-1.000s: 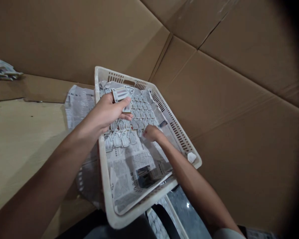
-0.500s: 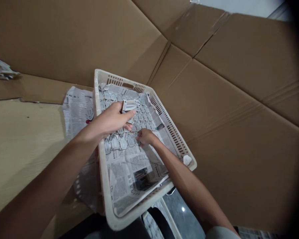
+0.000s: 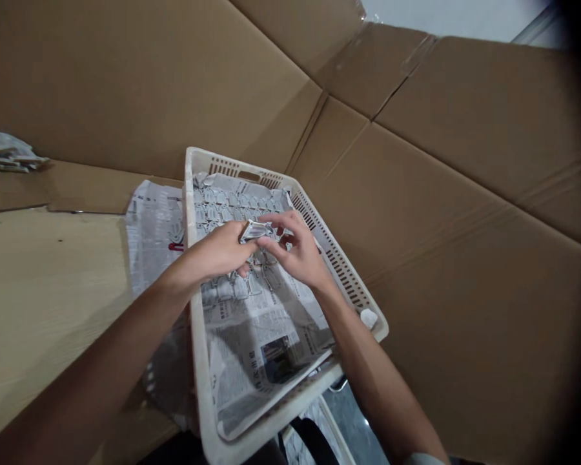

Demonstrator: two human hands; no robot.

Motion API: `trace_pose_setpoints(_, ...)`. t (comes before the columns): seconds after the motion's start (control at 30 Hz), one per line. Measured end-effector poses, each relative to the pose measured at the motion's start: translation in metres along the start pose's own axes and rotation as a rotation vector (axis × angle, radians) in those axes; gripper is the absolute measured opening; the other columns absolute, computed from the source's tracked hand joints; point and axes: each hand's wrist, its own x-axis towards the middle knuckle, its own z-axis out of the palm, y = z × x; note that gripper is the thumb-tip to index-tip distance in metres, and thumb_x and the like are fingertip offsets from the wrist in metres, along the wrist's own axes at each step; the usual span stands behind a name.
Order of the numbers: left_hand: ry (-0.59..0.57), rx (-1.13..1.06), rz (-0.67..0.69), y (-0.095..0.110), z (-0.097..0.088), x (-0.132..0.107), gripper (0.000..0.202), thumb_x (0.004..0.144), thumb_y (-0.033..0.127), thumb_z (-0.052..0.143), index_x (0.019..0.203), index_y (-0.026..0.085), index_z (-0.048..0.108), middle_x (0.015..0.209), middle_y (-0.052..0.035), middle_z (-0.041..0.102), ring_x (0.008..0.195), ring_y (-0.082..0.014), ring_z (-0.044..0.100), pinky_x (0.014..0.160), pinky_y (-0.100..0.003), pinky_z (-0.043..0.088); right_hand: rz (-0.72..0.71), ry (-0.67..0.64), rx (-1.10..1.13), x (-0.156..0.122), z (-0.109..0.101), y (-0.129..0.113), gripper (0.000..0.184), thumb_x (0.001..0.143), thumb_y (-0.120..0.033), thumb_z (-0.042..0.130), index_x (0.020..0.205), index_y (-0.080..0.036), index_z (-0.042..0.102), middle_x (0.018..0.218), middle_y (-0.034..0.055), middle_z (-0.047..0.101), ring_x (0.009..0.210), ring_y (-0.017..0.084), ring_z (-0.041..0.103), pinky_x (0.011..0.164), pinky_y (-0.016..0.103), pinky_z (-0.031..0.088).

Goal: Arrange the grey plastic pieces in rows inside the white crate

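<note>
My left hand [image 3: 221, 250] is closed around a small stack of flat grey metal parts [image 3: 254, 230], held above a white plastic basket [image 3: 199, 368]. From the right, my right hand [image 3: 299, 250] reaches to the same stack, its thumb and forefinger on either side of the end of a part. Below the hands, rows of similar parts [image 3: 216, 212] lie on newspaper [image 3: 239, 339] lining the basket. Both hands hide some of the middle rows.
Cardboard walls [image 3: 440, 213] rise behind and to the right of the basket. On the left is a pale board [image 3: 53, 271], with newspaper sheets [image 3: 148, 213] beside the basket. More stacked parts [image 3: 7, 155] sit at the far left. Another lined tray [image 3: 326, 420] shows below.
My right hand has come up from the front row of parts to the stack in my left hand. A part now lies where its fingers were. The view has shifted slightly.
</note>
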Motion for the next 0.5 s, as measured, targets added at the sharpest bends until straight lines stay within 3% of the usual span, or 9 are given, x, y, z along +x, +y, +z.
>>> trace_pose_setpoints(0.17, -0.018, 0.017, -0.051, 0.004, 0.002, -0.002, 0.051, 0.094, 0.042, 0.059, 0.140, 0.021, 0.066, 0.066, -0.0019, 0.072, 0.056, -0.0247, 0.071, 0.057, -0.029, 0.052, 0.038, 0.010, -0.080, 0.001, -0.003, 0.007, 0.013, 0.100, -0.036, 0.067, 0.103, -0.023, 0.069, 0.105, 0.0043, 0.060, 0.096, 0.019, 0.056, 0.077, 0.029, 0.046)
trace_pose_setpoints(0.23, 0.027, 0.016, -0.067, 0.004, 0.000, -0.002, 0.057, 0.094, 0.043, 0.061, 0.147, 0.023, 0.063, 0.066, -0.0021, 0.072, 0.055, -0.0248, 0.071, 0.055, -0.029, 0.051, 0.201, -0.012, -0.203, 0.000, -0.006, 0.022, 0.011, 0.101, -0.032, 0.061, 0.099, -0.021, 0.063, 0.098, 0.0047, 0.062, 0.090, 0.020, 0.056, 0.078, 0.030, 0.045)
trace_pose_setpoints(0.37, 0.150, 0.031, -0.060, 0.004, -0.011, -0.003, 0.055, 0.093, 0.037, 0.065, 0.147, 0.030, 0.066, 0.070, -0.0026, 0.074, 0.053, -0.0228, 0.069, 0.053, -0.028, 0.051, 0.740, -0.338, -0.441, -0.009, -0.002, 0.053, 0.017, 0.099, -0.024, 0.060, 0.084, -0.018, 0.059, 0.081, 0.0096, 0.064, 0.077, 0.023, 0.059, 0.069, 0.032, 0.045)
trace_pose_setpoints(0.43, 0.203, 0.018, -0.058, 0.005, -0.017, -0.004, 0.054, 0.092, 0.034, 0.066, 0.146, 0.028, 0.067, 0.070, -0.0031, 0.074, 0.051, -0.0217, 0.068, 0.053, -0.027, 0.052, 0.872, -0.435, -0.413, -0.014, 0.004, 0.062, 0.020, 0.099, -0.023, 0.059, 0.079, -0.017, 0.059, 0.083, 0.0142, 0.067, 0.075, 0.024, 0.063, 0.062, 0.031, 0.048)
trace_pose_setpoints(0.5, 0.239, 0.010, -0.053, 0.007, -0.021, -0.005, 0.053, 0.092, 0.032, 0.067, 0.145, 0.027, 0.069, 0.073, -0.0038, 0.074, 0.049, -0.0208, 0.068, 0.053, -0.027, 0.051, 0.900, -0.441, -0.355, -0.018, 0.011, 0.066, 0.019, 0.098, -0.022, 0.057, 0.080, -0.017, 0.060, 0.090, 0.0170, 0.070, 0.073, 0.024, 0.066, 0.056, 0.029, 0.050)
